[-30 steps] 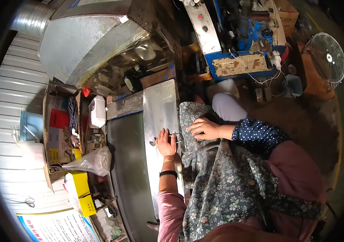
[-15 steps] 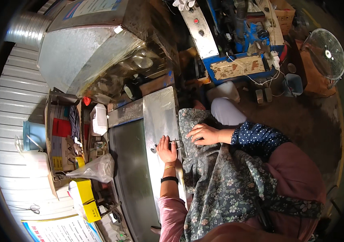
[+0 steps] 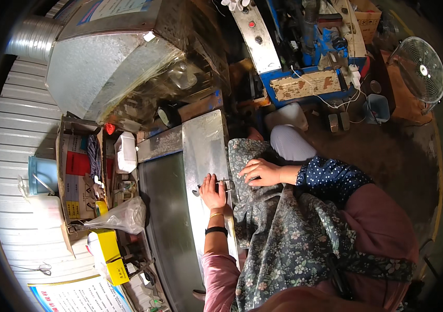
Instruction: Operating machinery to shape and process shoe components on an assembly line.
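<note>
My left hand (image 3: 212,193) lies palm down on a pale metal plate (image 3: 203,135), fingers stretched forward. Beneath it is a small metal tool (image 3: 228,185): thin prongs stick out on the right, and a dark end shows on the left. The hand covers its middle, so its kind is unclear. On my lap, my right hand (image 3: 261,172) rests on a dark floral apron (image 3: 283,234), its fingers loosely bent and slightly apart, with nothing visible in them. A dark green belt-like surface (image 3: 167,208) runs along the plate's left side.
Left of the belt stand a white plastic bottle (image 3: 126,152), a clear plastic bag (image 3: 130,216) and a yellow box (image 3: 108,247). A metal hood (image 3: 102,67) hangs at the far left. Blue machinery (image 3: 309,83) stands ahead, and a fan (image 3: 423,70) far right.
Both hands keep nearly the same place and pose. The whole view has shifted very slightly.
</note>
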The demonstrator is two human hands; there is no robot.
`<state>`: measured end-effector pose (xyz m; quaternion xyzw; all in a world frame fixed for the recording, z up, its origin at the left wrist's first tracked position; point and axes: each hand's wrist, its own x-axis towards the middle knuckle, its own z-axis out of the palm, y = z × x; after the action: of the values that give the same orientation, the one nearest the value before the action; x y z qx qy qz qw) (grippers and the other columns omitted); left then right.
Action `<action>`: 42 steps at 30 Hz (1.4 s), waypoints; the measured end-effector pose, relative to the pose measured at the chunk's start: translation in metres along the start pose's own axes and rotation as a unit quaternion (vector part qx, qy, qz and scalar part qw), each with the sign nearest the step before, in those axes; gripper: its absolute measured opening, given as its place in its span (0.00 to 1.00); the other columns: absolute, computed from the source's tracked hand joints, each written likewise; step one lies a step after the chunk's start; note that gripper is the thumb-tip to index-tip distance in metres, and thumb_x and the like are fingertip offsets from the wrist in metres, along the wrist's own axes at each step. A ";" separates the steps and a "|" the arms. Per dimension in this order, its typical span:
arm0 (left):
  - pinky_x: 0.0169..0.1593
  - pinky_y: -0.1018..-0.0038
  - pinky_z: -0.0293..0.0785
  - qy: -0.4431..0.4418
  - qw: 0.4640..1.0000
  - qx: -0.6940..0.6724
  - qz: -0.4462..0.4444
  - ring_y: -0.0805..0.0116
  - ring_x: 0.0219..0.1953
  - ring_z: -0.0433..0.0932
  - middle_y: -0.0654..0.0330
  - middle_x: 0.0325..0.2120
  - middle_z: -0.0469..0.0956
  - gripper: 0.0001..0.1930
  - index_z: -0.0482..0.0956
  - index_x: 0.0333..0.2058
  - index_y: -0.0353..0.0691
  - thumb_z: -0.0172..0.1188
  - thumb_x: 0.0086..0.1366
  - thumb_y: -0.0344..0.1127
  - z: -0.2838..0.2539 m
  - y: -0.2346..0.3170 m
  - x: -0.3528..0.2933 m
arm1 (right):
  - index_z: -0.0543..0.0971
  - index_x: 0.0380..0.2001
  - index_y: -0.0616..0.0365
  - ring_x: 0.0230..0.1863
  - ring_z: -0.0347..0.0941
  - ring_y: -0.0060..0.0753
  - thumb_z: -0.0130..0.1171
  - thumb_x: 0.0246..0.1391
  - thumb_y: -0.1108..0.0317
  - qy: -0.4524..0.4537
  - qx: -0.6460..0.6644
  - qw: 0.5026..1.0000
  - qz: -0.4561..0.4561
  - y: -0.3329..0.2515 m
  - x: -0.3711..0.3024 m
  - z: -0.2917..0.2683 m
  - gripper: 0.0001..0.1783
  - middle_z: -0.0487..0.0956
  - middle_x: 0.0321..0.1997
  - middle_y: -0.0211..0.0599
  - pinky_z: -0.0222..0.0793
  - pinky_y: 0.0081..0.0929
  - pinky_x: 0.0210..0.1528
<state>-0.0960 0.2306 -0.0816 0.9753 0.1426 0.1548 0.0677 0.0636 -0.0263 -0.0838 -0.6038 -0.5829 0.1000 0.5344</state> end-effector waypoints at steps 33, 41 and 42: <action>0.68 0.54 0.57 -0.003 1.000 -0.011 -0.005 0.49 0.65 0.70 0.51 0.61 0.75 0.25 0.78 0.58 0.41 0.57 0.67 0.48 -0.002 0.004 0.002 | 0.86 0.36 0.54 0.57 0.73 0.45 0.68 0.49 0.68 -0.005 0.003 1.000 -0.014 0.005 0.000 -0.005 0.09 0.81 0.59 0.34 0.69 0.42 0.60; 0.68 0.54 0.57 0.003 1.000 -0.007 -0.009 0.50 0.65 0.70 0.52 0.62 0.75 0.24 0.79 0.57 0.42 0.57 0.67 0.48 -0.002 0.007 0.000 | 0.86 0.34 0.54 0.56 0.74 0.45 0.68 0.47 0.69 -0.003 0.009 1.000 -0.005 0.003 0.001 -0.008 0.09 0.82 0.57 0.33 0.70 0.41 0.60; 0.68 0.54 0.57 -0.002 1.000 -0.010 -0.013 0.50 0.65 0.70 0.52 0.62 0.74 0.24 0.79 0.57 0.42 0.57 0.67 0.48 -0.002 0.007 0.000 | 0.86 0.35 0.54 0.56 0.74 0.45 0.68 0.47 0.69 -0.004 0.008 1.000 -0.005 0.002 0.001 -0.009 0.09 0.82 0.57 0.33 0.70 0.41 0.60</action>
<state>-0.0944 0.2244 -0.0787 0.9728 0.1539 0.1536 0.0794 0.0716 -0.0297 -0.0819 -0.5963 -0.5876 0.1041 0.5370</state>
